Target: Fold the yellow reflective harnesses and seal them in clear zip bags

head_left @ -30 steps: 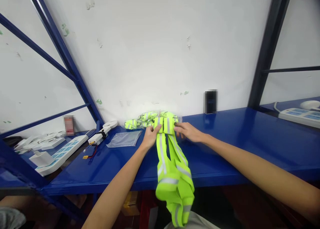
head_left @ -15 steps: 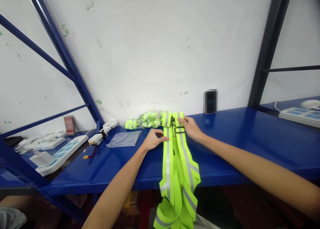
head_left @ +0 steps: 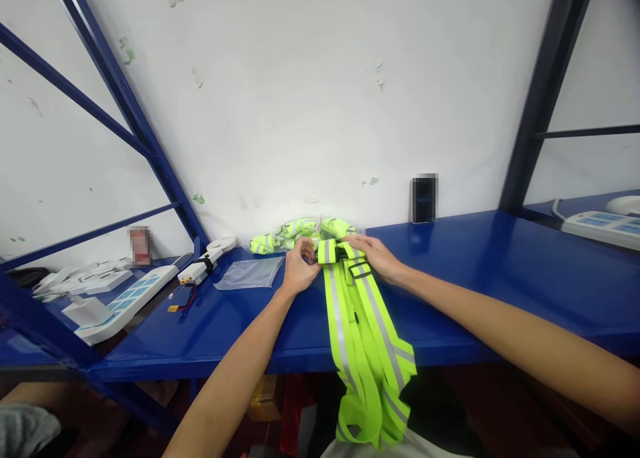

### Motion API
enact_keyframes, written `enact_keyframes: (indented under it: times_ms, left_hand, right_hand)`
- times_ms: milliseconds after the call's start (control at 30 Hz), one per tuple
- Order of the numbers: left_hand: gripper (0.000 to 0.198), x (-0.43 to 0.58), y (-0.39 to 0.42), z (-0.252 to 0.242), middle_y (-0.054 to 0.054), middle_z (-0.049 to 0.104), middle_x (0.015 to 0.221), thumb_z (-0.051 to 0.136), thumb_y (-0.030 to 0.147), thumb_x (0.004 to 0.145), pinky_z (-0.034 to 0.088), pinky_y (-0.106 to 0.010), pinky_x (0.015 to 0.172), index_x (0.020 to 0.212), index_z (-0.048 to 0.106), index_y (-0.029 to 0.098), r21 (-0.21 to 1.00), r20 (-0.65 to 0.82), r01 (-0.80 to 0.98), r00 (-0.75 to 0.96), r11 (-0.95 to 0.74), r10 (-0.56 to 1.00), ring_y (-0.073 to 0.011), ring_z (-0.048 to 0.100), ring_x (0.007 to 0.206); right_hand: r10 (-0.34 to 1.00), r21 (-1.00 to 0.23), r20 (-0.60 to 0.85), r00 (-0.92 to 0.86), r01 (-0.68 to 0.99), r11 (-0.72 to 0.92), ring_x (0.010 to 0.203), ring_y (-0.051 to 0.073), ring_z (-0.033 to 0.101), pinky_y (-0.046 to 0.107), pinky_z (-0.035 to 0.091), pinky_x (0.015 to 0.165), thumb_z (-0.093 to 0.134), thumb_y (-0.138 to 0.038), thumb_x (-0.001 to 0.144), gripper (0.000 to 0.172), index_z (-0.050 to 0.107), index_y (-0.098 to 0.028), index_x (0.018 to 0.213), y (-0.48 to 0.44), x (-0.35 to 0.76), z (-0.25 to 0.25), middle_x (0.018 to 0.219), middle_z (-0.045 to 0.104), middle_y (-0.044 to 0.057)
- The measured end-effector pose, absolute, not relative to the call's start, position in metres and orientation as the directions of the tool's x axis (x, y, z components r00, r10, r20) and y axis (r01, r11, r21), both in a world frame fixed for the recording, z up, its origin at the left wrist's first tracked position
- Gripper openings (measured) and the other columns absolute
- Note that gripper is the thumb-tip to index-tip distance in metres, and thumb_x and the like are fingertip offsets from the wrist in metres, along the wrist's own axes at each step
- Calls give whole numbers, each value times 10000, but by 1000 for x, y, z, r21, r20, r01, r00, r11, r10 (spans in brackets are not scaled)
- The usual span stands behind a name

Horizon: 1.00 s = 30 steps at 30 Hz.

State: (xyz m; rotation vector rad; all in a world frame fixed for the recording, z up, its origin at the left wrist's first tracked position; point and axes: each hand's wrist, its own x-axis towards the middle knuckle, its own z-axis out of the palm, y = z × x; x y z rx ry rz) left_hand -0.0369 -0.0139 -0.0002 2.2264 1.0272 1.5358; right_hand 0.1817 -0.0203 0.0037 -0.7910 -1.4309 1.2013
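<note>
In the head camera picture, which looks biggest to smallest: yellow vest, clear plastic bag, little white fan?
1. yellow vest, by far.
2. clear plastic bag.
3. little white fan: nearly as long as the bag, but much narrower.

Single view, taken from the wearer's head, directed forward and down across a blue shelf (head_left: 475,278) toward a white wall (head_left: 300,98) directly ahead. Range is close: both forearms enter from the bottom edge, with the left hand (head_left: 297,271) and right hand (head_left: 377,258) meeting at frame centre on a yellow reflective vest (head_left: 350,311). Shelf uprights (head_left: 545,91) border both sides.
</note>
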Motion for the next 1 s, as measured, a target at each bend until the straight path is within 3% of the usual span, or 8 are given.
enact_keyframes:
  times_ms: [67, 100, 167, 233, 433, 567, 767, 1000]
  left_hand:
    - [324, -36, -15, 1, 3, 558, 833, 662, 221, 737, 413, -233, 633, 1043, 556, 194, 518, 735, 425, 223, -743, 640, -108, 503, 662]
    - [256, -35, -15, 2, -10, 552, 865, 637, 252, 777, 416, -239, 655, 1014, 561, 193, 505, 734, 439, 235, -744, 637, -114, 505, 693]
    - [161, -33, -14, 4, -11, 515, 816, 582, 338, 845, 399, -242, 645, 830, 547, 181, 529, 714, 453, 220, -718, 665, -122, 481, 695]
    - [318, -32, -13, 4, 14, 432, 701, 546, 424, 871, 349, -234, 579, 685, 460, 180, 616, 658, 420, 191, -666, 729, -113, 417, 631]
    - [450, -30, -13, 4, 47, 324, 582, 577, 532, 831, 229, -241, 507, 602, 441, 170, 751, 521, 301, 274, -587, 808, -85, 289, 538]
    - [452, -29, -15, 4, 44, 391, 552, 645, 549, 771, 257, -243, 515, 585, 510, 160, 775, 494, 272, 303, -570, 815, -85, 332, 525]
    - [383, -31, -19, 5, 5, 538, 585, 718, 496, 718, 375, -249, 576, 598, 588, 156, 735, 566, 282, 245, -616, 787, -117, 468, 574]
    - [258, -25, -21, 3, -15, 596, 733, 663, 400, 786, 425, -252, 664, 814, 634, 145, 688, 599, 287, 295, -667, 744, -141, 525, 684]
  right_hand:
    - [910, -962, 252, -330, -190, 198, 889, 233, 656, 328, 514, 764, 608, -482, 819, 414, 689, -181, 1093, -21, 184, 4, 1035, 715, 81]
    - [893, -966, 236, -384, -192, 172, 853, 233, 660, 330, 519, 736, 617, -487, 810, 437, 679, -176, 1111, -22, 185, 4, 993, 721, 86]
    - [855, -971, 234, -463, -154, 182, 786, 224, 660, 326, 520, 694, 676, -451, 765, 465, 659, -169, 1134, -23, 188, 4, 910, 723, 78]
    - [831, -964, 261, -491, -83, 254, 746, 210, 650, 319, 516, 678, 714, -394, 732, 471, 648, -169, 1141, -23, 191, 5, 853, 717, 56]
    - [812, -828, 491, -314, 120, 547, 951, 262, 626, 374, 505, 818, 602, -372, 830, 307, 705, -161, 1029, -18, 193, 10, 996, 710, 62]
    - [770, -789, 581, -264, 48, 612, 1050, 266, 615, 381, 495, 889, 654, -358, 796, 324, 702, -199, 1073, -15, 194, 13, 1116, 692, 64]
    - [844, -876, 482, -234, -102, 472, 908, 261, 678, 378, 531, 808, 678, -385, 769, 352, 706, -176, 1051, -16, 188, 8, 1009, 737, 57]
    - [955, -944, 239, -178, -272, 186, 739, 249, 704, 366, 564, 701, 732, -320, 719, 254, 704, -177, 927, -16, 183, 3, 835, 753, 56]
